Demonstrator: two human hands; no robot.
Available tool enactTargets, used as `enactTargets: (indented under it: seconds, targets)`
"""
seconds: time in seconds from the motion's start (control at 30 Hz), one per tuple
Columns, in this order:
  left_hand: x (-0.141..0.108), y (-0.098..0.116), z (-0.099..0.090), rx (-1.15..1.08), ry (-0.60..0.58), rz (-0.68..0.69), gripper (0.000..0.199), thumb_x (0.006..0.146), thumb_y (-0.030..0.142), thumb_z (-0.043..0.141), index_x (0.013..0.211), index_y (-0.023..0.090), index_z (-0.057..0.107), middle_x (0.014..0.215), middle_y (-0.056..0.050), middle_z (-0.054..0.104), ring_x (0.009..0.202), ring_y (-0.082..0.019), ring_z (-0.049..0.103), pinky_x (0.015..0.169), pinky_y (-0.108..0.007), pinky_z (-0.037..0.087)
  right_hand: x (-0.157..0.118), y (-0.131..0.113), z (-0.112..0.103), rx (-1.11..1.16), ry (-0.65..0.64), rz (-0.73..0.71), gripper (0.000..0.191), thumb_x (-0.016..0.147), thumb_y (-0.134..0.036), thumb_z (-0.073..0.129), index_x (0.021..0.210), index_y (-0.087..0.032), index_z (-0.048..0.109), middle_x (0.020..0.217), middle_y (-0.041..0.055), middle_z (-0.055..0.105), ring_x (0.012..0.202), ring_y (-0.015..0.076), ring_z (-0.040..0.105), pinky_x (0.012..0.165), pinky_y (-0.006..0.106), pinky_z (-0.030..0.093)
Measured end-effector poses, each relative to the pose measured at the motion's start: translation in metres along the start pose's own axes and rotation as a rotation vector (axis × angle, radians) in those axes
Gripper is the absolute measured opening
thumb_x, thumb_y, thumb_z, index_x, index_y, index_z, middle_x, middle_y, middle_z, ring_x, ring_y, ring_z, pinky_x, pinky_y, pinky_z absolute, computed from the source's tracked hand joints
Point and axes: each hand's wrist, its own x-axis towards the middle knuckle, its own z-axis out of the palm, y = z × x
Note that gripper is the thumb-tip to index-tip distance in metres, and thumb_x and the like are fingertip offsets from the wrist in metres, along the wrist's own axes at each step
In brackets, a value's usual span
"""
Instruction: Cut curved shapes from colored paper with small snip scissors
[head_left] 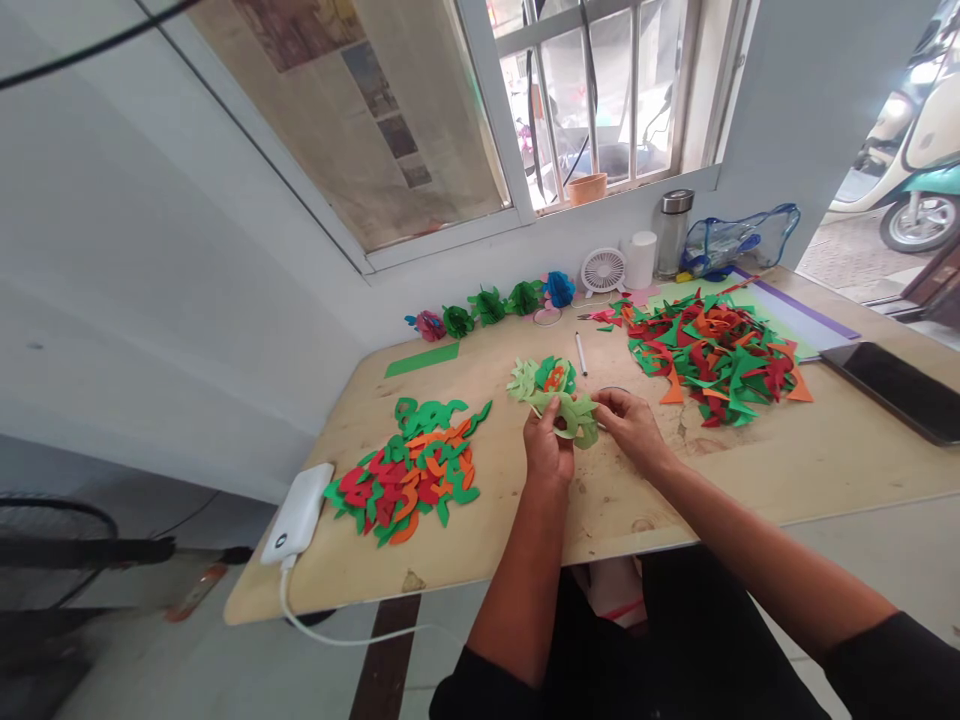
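A light green paper cutout [579, 420] is pinched in my left hand [549, 445], thumb on top, above the middle of the table. At the cutout's right edge, the closed fingers of my right hand [630, 425] grip it too; the fingertips partly hide the contact. Just beyond my hands lie another pale green cutout [523, 380] and a green cutout with an orange piece [555, 376] on it. A white pen [581, 354] rests farther back.
Cut red, green and orange paper shapes [409, 470] are heaped at left, beside a white power bank [298, 512]. Pointed paper scraps [716, 350] pile up at right, near a phone [896, 390]. Folded paper turtles [487, 306], a small fan [604, 271] and a bottle [673, 235] line the wall.
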Motion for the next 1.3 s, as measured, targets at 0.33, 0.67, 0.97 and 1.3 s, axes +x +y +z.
enactTargets:
  seconds: [0.33,0.67,0.97,1.3]
  targets:
    - [0.003,0.002,0.002,-0.100,0.052,-0.048,0.016,0.072,0.014,0.064,0.088,0.015,0.063,0.075,-0.003,0.068,0.064,-0.011,0.062,0.066,-0.024,0.049,0.000,0.003,0.002,0.117,0.072,0.079,0.021,0.069,-0.038,0.060,0.067,-0.017,0.059,0.062,-0.0014,0.056,0.057,0.0114,0.049,0.056,0.024,0.042]
    - [0.002,0.010,0.004,-0.160,0.097,-0.261,0.009,0.080,0.013,0.056,0.081,0.013,0.065,0.077,-0.005,0.068,0.070,-0.012,0.063,0.071,-0.026,0.051,0.000,0.005,0.001,0.108,0.013,0.053,0.025,0.069,-0.042,0.059,0.067,-0.017,0.060,0.062,0.0002,0.058,0.056,0.0113,0.049,0.052,0.024,0.040]
    - [0.001,0.013,0.005,-0.222,0.125,-0.324,0.014,0.083,0.010,0.052,0.078,0.011,0.064,0.072,-0.006,0.068,0.067,-0.012,0.063,0.069,-0.024,0.052,-0.002,0.000,-0.005,0.102,-0.054,0.076,0.021,0.065,-0.037,0.062,0.066,-0.017,0.058,0.057,-0.0029,0.052,0.053,0.0096,0.044,0.052,0.024,0.035]
    - [-0.001,0.017,0.006,-0.167,-0.069,-0.330,0.029,0.084,0.019,0.049,0.056,0.015,0.055,0.052,0.000,0.046,0.048,-0.008,0.046,0.055,-0.022,0.043,-0.009,-0.003,-0.011,-0.207,-0.176,-0.157,0.015,0.076,-0.032,0.054,0.069,-0.019,0.059,0.060,-0.0005,0.054,0.055,0.0116,0.044,0.053,0.025,0.036]
